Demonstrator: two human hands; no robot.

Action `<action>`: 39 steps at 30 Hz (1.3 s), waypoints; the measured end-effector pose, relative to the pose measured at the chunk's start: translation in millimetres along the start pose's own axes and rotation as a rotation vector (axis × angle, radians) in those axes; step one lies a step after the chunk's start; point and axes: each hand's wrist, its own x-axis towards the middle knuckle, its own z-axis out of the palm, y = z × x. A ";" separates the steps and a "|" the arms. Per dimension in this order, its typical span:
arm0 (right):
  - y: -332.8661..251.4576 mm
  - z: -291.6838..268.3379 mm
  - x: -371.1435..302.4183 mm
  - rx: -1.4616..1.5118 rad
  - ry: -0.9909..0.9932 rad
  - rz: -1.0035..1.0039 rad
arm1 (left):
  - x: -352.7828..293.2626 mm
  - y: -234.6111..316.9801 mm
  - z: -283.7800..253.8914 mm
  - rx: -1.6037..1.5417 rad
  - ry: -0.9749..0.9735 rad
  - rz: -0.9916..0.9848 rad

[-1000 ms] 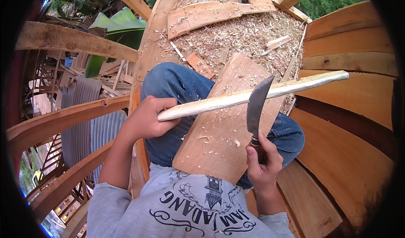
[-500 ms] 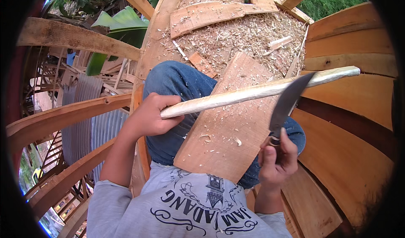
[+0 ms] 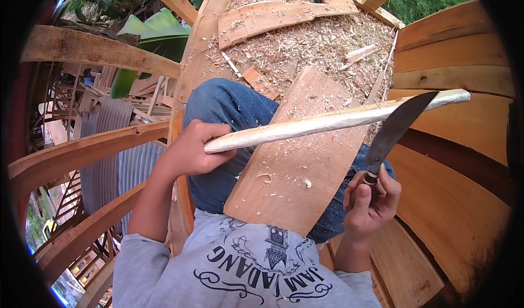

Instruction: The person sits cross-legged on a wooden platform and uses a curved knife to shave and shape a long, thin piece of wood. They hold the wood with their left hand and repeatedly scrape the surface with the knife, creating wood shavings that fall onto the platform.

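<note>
A pale, peeled wooden stick [image 3: 305, 123] lies slantwise in front of me, its far end up at the right. My left hand [image 3: 197, 147] is closed around its near end, by my left knee. In my right hand [image 3: 372, 199] is a curved, dark-bladed knife [image 3: 394, 132], held by its handle with the blade pointing up. The blade crosses the stick near its far end; whether it touches cannot be told. Below the stick, a wide wooden board [image 3: 292, 185] rests across my lap, with a few curled shavings on it.
Wood shavings [image 3: 305, 46] cover the floor ahead, around a cut plank [image 3: 273, 20] and small offcuts. A slatted wooden wall [image 3: 450, 182] stands close on my right. Rails [image 3: 90, 144] run along my left, with corrugated sheets [image 3: 101, 139] and banana leaves [image 3: 155, 30] beyond.
The knife in my right hand has moved right, along the stick toward its far end. My left hand and the stick have hardly moved.
</note>
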 end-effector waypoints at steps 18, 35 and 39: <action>0.3 2.9 5.6 0.085 0.078 0.032 | 1.4 -0.5 1.5 -0.005 -0.002 -0.022; -11.2 6.7 5.1 -0.052 0.000 0.036 | 0.3 1.6 -0.4 -0.006 0.000 -0.041; -1.1 10.3 -1.4 -0.272 -0.217 -0.122 | -2.5 0.7 0.3 0.013 0.029 -0.001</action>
